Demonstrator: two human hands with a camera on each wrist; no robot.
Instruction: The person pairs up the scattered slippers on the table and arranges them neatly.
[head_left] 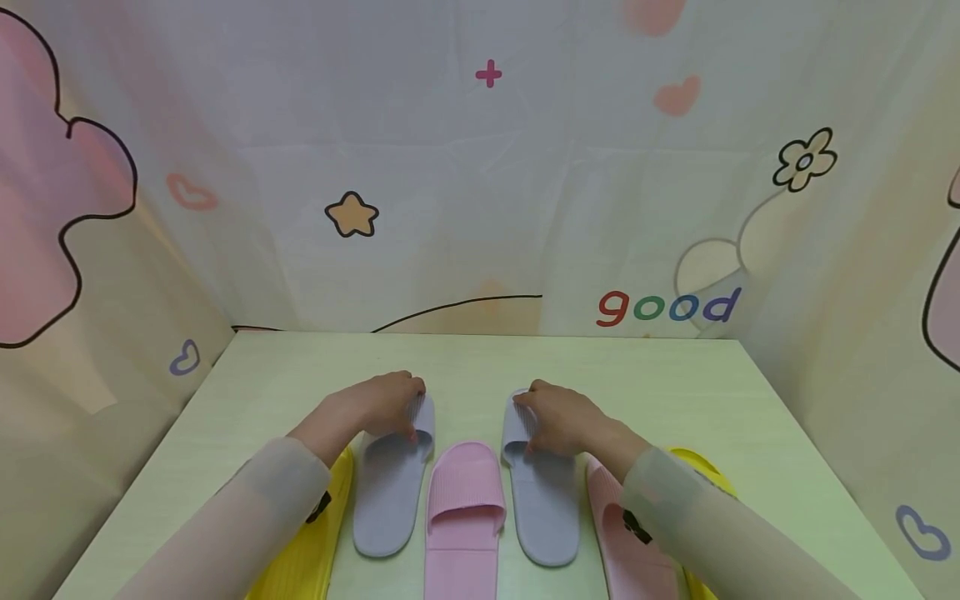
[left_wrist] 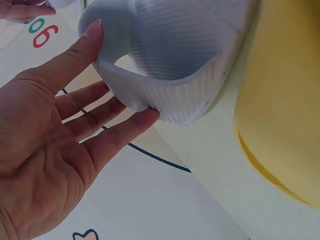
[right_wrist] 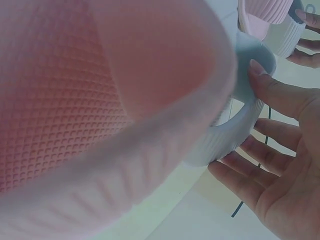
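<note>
Two grey slippers lie on the table with their ribbed straps at the far end. My left hand (head_left: 386,404) grips the strap of the left grey slipper (head_left: 387,504), thumb at the inner side and fingertips along the ribbed top. In the left wrist view that strap (left_wrist: 165,95) is between thumb and fingers. The right grey slipper (head_left: 546,512) is held the same way by my right hand (head_left: 564,419). Its strap (right_wrist: 225,140) shows partly behind a pink slipper in the right wrist view. Between the two grey ones lies a pink slipper (head_left: 465,487), touched by neither hand.
A yellow slipper (head_left: 303,554) lies left, partly under my left forearm. Beneath my right forearm are another pink slipper (head_left: 626,562) and another yellow slipper (head_left: 697,463). Behind the pale table (head_left: 480,358) hangs a printed curtain (head_left: 450,150), which also covers both sides.
</note>
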